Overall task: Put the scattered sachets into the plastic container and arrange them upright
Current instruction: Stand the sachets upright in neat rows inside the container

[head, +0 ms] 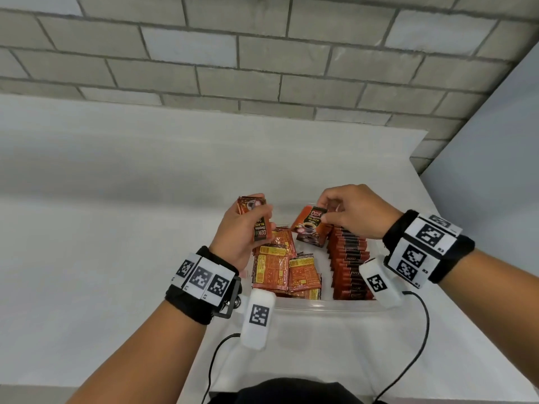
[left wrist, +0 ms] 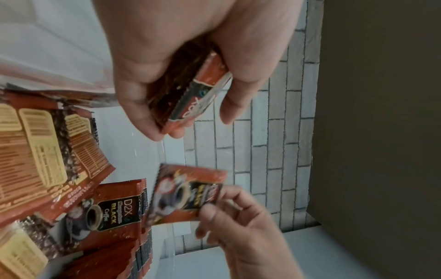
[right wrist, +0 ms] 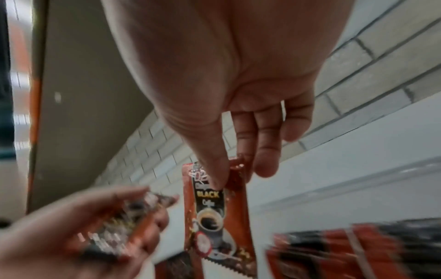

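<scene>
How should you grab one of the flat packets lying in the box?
Probably pinch a loose packet by its free edge, from above: it lies flat in the plastic container, overlapping its neighbours, so only edges lift. The right hand pinches its sachet at the top.

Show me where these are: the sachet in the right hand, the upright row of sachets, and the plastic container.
sachet in the right hand [head: 309,228], head view, on its printed front.
upright row of sachets [head: 348,263], head view, on the top edges.
plastic container [head: 320,305], head view, on the near rim.
</scene>
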Demonstrator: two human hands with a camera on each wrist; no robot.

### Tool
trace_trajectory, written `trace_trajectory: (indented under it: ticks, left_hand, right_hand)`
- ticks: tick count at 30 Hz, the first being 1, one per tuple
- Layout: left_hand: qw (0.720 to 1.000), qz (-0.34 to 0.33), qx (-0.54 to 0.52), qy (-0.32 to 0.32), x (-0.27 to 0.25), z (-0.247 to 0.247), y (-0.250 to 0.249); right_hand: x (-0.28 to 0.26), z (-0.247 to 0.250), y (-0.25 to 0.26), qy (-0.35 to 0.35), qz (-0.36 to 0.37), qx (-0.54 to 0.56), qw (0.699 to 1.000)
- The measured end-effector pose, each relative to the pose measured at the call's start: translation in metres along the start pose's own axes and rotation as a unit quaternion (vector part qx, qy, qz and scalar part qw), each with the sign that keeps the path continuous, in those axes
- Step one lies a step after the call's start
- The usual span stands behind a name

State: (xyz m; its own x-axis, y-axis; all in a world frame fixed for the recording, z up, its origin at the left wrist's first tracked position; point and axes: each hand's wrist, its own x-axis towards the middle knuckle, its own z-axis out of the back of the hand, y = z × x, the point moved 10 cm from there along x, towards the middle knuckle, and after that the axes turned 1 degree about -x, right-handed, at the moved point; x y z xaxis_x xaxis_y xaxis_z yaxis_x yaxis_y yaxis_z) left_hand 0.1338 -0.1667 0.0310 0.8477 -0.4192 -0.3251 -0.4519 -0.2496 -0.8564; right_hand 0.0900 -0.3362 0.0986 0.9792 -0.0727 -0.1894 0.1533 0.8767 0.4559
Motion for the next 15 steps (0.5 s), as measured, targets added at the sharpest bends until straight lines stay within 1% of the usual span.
trace_trajectory:
  ticks: [3,6,10,15]
  left_hand:
    - [1.0,0.0,0.003,-0.003,0.003,0.006,-0.001]
    - [1.0,0.003,-0.005,0.013,0.004,0.006,-0.004]
    - [1.0,0.004,-0.017,0.025,0.005,0.008,-0.006]
    - [0.999,0.01,-0.032,0.026,0.008,0.014,-0.007]
  right_hand:
    - [0.009,-0.013,-0.015,0.015,-0.039,-0.088,0.995]
    - [0.018,-0.027,-0.024,0.051,-0.066,-0.138,0.987]
    - [0.026,-0.042,-0.026,0.089,-0.071,-0.195,0.974]
    - [0.031,-0.047,-0.021,0.092,-0.062,-0.279,0.954]
